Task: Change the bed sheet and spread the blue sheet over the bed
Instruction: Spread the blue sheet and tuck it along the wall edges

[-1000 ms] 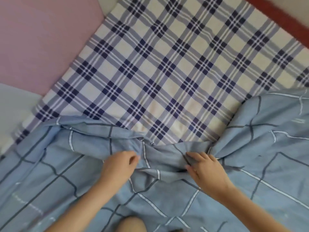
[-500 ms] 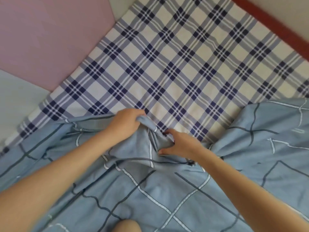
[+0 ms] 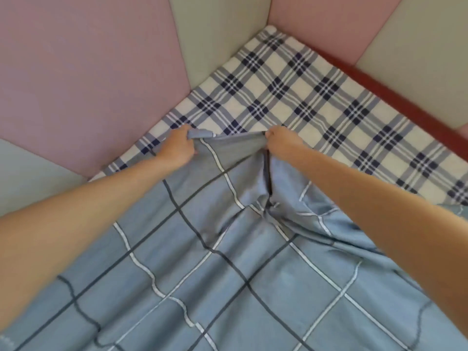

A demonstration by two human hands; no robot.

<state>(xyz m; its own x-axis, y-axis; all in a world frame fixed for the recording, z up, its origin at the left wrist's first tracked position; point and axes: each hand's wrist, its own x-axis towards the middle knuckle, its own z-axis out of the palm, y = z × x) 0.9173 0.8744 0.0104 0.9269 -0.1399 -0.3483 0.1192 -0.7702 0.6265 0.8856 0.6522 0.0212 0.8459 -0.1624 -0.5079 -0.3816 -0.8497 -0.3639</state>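
Note:
A light blue sheet (image 3: 228, 262) with dark and white grid lines covers the near half of the bed. Its far edge is stretched taut between my two hands. My left hand (image 3: 177, 148) grips the edge near the left wall, fingers curled round a fold. My right hand (image 3: 282, 141) pinches the same edge a little to the right. Both arms reach far forward. Beyond the hands lies the navy and white checked sheet (image 3: 316, 97), uncovered up to the far corner. A bunched fold of blue sheet sits under my right forearm.
Padded wall panels in pink (image 3: 88, 72) and pale green (image 3: 217, 29) close the bed on the left and at the back. A dark red bed rail (image 3: 405, 97) runs along the right far side. The bed's far corner is at the top centre.
Both hands have carried the blue sheet's edge forward over the checked sheet toward the far corner. My arms have stretched out, and the hands have spread apart, pulling the edge taut.

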